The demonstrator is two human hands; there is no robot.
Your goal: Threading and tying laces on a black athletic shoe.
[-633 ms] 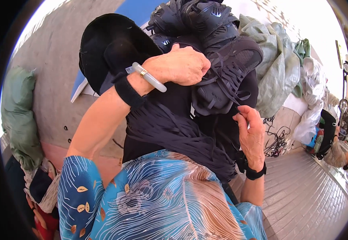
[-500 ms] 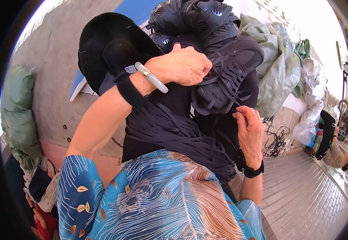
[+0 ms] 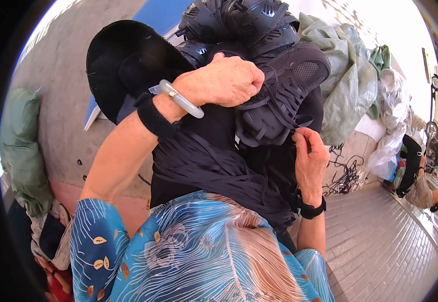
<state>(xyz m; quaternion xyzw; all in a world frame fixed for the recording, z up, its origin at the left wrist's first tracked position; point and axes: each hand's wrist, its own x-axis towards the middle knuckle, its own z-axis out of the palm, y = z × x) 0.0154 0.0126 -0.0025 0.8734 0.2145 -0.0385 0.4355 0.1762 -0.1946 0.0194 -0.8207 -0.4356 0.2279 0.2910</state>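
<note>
Left hand [image 3: 224, 83]: curled shut, contents hidden, beside the black shoe [image 3: 264, 132] on the lap [image 3: 219, 126]; brace the shoe. Right hand [image 3: 312, 146]: thumb and forefinger pinch a lace [image 3: 290, 122]; draw evenly, avoiding the green sheet [image 3: 344, 90], outward above the tiled floor [image 3: 375, 226].

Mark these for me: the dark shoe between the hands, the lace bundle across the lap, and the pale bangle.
Dark shoe [image 3: 285, 94]: head view, on its laced upper.
Lace bundle [image 3: 214, 165]: head view, on the middle of its strands.
Pale bangle [image 3: 184, 102]: head view, on the band's outer face.
</note>
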